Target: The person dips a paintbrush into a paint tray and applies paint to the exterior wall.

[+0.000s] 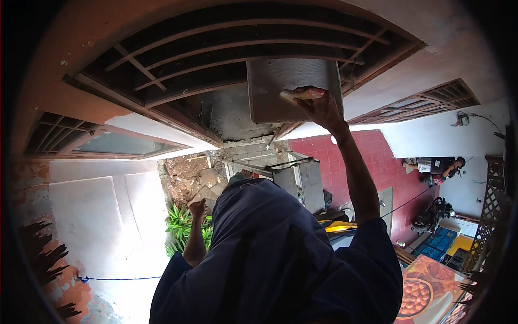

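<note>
My right hand (325, 112) is raised and closed around a sponge (304, 95) with pale yellow and reddish parts. It presses the sponge to a wet-looking, framed window pane (270, 106) that hangs out from the barred window. Water streaks or suds mark the upper part of this pane. Low on the left, my left hand (198, 207) hangs beside my body with its fingers curled in and nothing visible in them. Green leaves (181, 229) are below and beside it.
Above is a brown window grille (243, 43). A metal stand (305, 181) rises in front of me from the paving. On the right, another person (445, 167) is on the red tiled floor (372, 162), near a motorcycle (431, 213). A dark cord (407, 201) stretches across that side.
</note>
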{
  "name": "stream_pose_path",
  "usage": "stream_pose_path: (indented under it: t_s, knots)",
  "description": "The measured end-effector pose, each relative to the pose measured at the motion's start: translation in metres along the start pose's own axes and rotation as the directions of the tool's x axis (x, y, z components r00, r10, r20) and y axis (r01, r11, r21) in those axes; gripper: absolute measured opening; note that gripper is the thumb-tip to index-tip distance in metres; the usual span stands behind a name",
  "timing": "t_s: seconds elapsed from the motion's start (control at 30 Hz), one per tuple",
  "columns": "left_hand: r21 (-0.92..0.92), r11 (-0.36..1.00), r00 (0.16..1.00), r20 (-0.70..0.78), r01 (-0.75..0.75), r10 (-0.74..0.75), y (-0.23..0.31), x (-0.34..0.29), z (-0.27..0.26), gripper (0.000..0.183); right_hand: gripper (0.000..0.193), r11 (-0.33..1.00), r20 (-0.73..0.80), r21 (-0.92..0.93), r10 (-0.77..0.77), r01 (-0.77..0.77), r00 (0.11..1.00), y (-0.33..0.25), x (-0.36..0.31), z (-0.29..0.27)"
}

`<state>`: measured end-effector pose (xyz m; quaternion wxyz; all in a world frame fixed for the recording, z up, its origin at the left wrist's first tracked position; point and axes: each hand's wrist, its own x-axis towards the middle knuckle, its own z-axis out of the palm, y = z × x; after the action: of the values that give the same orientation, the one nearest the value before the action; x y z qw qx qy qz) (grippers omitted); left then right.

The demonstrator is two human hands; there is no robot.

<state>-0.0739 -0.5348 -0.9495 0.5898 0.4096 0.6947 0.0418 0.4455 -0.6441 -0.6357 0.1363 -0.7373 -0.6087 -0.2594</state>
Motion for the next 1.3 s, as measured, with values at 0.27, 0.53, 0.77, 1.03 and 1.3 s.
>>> stream_pose_path:
  t_s: [0.27,0.53,0.77,1.03,1.3]
  knots:
    - [0.090,0.988,0.990,0.043,0.128,-0.132,-0.008,-0.013,-0.012,0.025,0.030,0.923,0.212,0.320,0.149,-0.213,0.966,0.004,-0.004,0.031]
    - [0.077,0.989,0.989,0.070,0.125,-0.130,0.014,-0.010,-0.010,0.021,0.034,0.988,0.030,-0.023,-0.152,0.152,0.988,0.003,-0.014,0.033]
    - [0.091,0.992,0.995,0.053,0.084,-0.089,0.031,-0.008,-0.006,0.022,0.031,0.859,-0.140,-0.435,-0.361,0.271,0.922,0.002,-0.013,0.019]
    - [0.129,0.987,0.992,0.074,0.094,-0.104,0.025,0.002,-0.008,0.024,0.022,-0.493,0.424,0.868,0.684,-0.052,0.593,-0.006,-0.016,-0.022]
    - [0.256,0.829,0.787,-0.269,-0.497,0.555,0.059,0.026,-0.017,0.024,0.027,-0.774,0.435,0.561,0.579,0.295,0.690,-0.029,-0.031,-0.010]
